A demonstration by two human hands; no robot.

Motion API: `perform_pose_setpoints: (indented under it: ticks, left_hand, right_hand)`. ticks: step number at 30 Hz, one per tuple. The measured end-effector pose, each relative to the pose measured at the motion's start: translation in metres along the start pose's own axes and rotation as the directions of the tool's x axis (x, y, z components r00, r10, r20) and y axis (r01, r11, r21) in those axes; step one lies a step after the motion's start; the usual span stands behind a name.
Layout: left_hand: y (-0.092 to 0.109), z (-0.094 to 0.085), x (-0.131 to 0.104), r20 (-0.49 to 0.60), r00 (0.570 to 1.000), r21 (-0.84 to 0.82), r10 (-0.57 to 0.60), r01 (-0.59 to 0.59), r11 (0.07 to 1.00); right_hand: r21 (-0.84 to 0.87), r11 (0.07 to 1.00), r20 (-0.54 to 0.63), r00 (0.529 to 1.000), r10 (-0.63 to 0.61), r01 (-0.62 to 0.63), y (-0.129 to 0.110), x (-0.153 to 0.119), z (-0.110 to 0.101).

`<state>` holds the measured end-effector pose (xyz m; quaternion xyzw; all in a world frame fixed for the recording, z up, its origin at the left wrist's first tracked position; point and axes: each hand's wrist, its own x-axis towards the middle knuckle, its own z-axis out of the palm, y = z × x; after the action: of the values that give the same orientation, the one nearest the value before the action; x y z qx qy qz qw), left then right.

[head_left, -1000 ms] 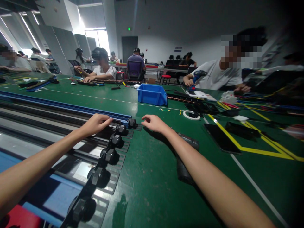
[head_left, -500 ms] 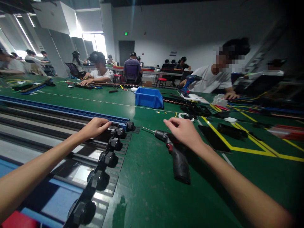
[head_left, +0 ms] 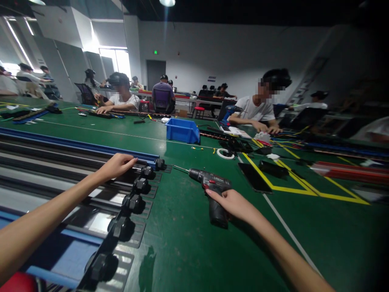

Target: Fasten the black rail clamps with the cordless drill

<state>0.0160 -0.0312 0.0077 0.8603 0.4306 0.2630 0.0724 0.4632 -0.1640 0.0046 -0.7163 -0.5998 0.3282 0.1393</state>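
A black cordless drill (head_left: 214,182) with a long thin bit lies on the green table, its bit pointing left. My right hand (head_left: 232,202) is at its handle, thumb along the near side by the red trigger, the other fingers partly hidden behind it. On the left, my left hand (head_left: 120,165) rests with curled fingers at the end of the blue and black rails (head_left: 91,152); anything between its fingers is too small to make out. A row of black round fittings (head_left: 133,203) on slotted metal tabs runs along the rail ends.
Beyond the drill are a blue bin (head_left: 182,130), a white tape ring (head_left: 225,153) and a flat black panel (head_left: 254,177). Yellow tape lines mark the table's right side. Across the table, people work among cables; a blue drill (head_left: 231,113) stands near one.
My right hand has come down from above the drill to its handle. My left hand keeps its place at the rail ends. The view has shifted slightly.
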Motion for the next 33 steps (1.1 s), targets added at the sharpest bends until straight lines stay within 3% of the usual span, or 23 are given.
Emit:
perform_pose_setpoints:
  ticks: [5, 10, 15, 20, 24, 25, 27, 29, 31, 33]
  left_hand:
    - [-0.001, 0.000, 0.000, 0.003, 1.000, 0.007, 0.007, -0.007, 1.000]
    - [-0.005, 0.001, 0.000, -0.004, 1.000, 0.000, -0.005, 0.005, 1.000]
    - [-0.006, 0.001, 0.000, -0.014, 1.000, -0.013, -0.009, 0.008, 1.000]
    - [-0.007, 0.001, -0.001, -0.036, 0.999, -0.011, -0.018, 0.018, 1.000]
    - [-0.007, 0.001, -0.001, -0.030, 0.999, -0.002, -0.029, 0.029, 1.000]
    - [-0.007, 0.001, -0.001, -0.025, 0.999, 0.000, -0.031, 0.031, 1.000]
    - [-0.005, 0.000, 0.000, -0.018, 0.999, 0.002, -0.030, 0.030, 1.000]
    - [-0.004, 0.000, 0.000, -0.020, 0.999, -0.004, -0.025, 0.025, 1.000]
    - [-0.002, -0.001, 0.000, -0.026, 0.999, -0.013, -0.025, 0.025, 1.000]
    - [-0.001, -0.002, 0.000, -0.031, 0.999, -0.016, -0.028, 0.027, 1.000]
  right_hand:
    - [-0.018, 0.999, -0.101, 0.994, -0.050, 0.048, -0.003, 0.009, 0.005]
    - [-0.011, 1.000, -0.213, 0.977, -0.006, 0.004, 0.004, 0.007, 0.009]
    - [0.236, 0.970, -0.324, 0.946, 0.023, 0.057, 0.017, 0.002, 0.016]
    - [0.569, 0.779, -0.463, 0.885, 0.037, 0.265, 0.010, -0.007, 0.024]
    - [0.629, 0.601, -0.634, 0.773, 0.029, 0.494, -0.004, -0.017, 0.013]
    - [0.656, 0.531, -0.640, 0.768, 0.016, 0.536, -0.006, -0.020, 0.008]
    - [0.784, 0.363, -0.522, 0.851, -0.053, 0.504, -0.012, -0.023, 0.000]
    - [0.920, 0.266, -0.251, 0.954, -0.163, 0.287, -0.016, -0.026, 0.000]
    - [0.962, 0.260, -0.024, 0.977, -0.213, 0.080, -0.022, -0.027, 0.010]
    - [0.970, 0.242, 0.047, 0.975, -0.216, 0.006, -0.028, -0.027, 0.026]
